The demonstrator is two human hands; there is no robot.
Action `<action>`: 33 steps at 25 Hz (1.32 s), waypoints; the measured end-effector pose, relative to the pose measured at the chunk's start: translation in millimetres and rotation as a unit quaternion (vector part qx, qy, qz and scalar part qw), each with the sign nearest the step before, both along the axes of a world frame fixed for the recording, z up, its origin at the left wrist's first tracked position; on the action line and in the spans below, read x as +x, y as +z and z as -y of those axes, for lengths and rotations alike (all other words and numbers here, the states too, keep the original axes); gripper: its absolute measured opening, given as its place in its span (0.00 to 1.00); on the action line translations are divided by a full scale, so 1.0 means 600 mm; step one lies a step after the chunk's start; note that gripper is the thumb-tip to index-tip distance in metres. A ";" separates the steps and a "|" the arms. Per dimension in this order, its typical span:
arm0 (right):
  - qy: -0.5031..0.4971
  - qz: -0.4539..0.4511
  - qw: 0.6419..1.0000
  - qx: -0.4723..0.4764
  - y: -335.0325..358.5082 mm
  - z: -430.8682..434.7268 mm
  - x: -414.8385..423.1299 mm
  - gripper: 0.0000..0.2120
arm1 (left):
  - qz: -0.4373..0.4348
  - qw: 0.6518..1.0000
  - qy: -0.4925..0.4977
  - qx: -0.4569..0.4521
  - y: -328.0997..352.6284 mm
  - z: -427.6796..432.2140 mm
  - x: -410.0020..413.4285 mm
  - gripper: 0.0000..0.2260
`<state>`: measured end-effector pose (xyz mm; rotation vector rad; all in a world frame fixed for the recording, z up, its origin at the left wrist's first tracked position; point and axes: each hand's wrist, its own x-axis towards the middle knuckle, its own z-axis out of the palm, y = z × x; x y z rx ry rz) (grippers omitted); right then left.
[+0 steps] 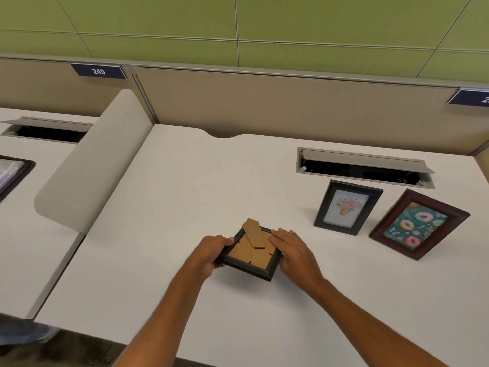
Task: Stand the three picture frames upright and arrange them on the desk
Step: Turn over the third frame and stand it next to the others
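A small black picture frame [251,263] is held face down just above the white desk [185,181], its brown cardboard back up and its easel stand [254,233] swung partly out. My left hand [211,251] grips the frame's left edge. My right hand [293,251] holds the right edge, fingers lying on the backing. To the right, a black frame with a flower print [347,207] stands upright. Beside it a dark brown frame with a donut print [418,225] also stands, leaning back.
An open cable hatch [365,168] is set into the desk behind the two standing frames. A grey divider panel [92,160] separates this desk from the left one, where another hatch [45,131] and a dark tray edge [13,176] show. Partition wall runs along the back.
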<state>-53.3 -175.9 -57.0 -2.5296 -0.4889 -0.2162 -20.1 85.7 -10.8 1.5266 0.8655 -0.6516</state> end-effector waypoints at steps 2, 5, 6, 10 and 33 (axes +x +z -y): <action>-0.005 0.005 0.999 0.050 0.008 0.001 0.002 0.27 | -0.009 0.998 0.028 -0.063 0.012 0.001 0.006 0.05; -0.035 -0.003 0.992 0.123 0.028 0.004 0.013 0.25 | 0.001 0.986 0.068 -0.152 0.024 0.001 0.011 0.04; -0.043 -0.010 0.989 0.139 0.037 0.004 0.016 0.23 | 0.007 0.981 0.068 -0.180 0.025 -0.001 0.012 0.05; -0.076 -0.108 0.975 0.181 0.062 0.005 0.027 0.10 | 0.066 0.968 0.040 -0.237 0.020 -0.003 0.014 0.12; -0.168 -0.394 0.779 0.458 0.114 0.021 0.058 0.14 | 0.214 0.967 -0.105 -0.087 0.035 0.036 0.003 0.10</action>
